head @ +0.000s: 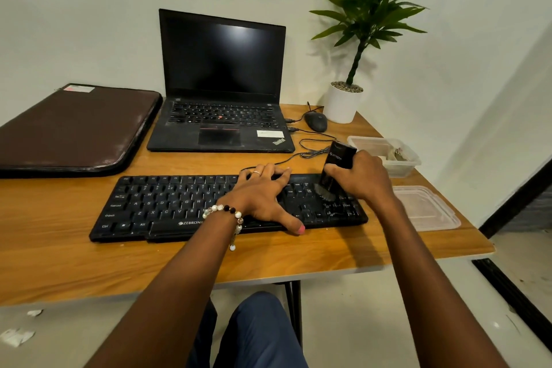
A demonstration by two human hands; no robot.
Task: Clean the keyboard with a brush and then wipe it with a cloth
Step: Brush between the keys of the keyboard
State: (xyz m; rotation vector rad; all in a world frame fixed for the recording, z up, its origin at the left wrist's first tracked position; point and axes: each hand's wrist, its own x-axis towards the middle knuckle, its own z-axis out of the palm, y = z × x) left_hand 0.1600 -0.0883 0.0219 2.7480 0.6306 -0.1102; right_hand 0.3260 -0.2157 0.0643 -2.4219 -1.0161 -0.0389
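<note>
The black keyboard point(227, 206) lies flat near the front edge of the wooden table point(59, 263), and everything else sits around it. Over its right end, by the number pad, the right hand point(363, 178) is wrapped around a black brush point(336, 167) with the bristles down on the keys. The left hand point(263, 194) lies flat across the keyboard's middle, fingers spread and straight, pressing it down — not curled around anything. The keyboard looks like light, stiff plastic that would slide under brushing, so holding it down flat seems sensible; the brush body looks smooth and glossy, best held around its middle as here. Behind the keyboard stands an open laptop point(221, 84) with a dark screen, and left of that a brown sleeve point(71, 128). Behind the keyboard's right end lie a mouse point(315, 121) and a potted plant point(343, 101) — a clear container point(403, 169) sits just right of the brush, its lid point(425, 207) nearer the table's front.
</note>
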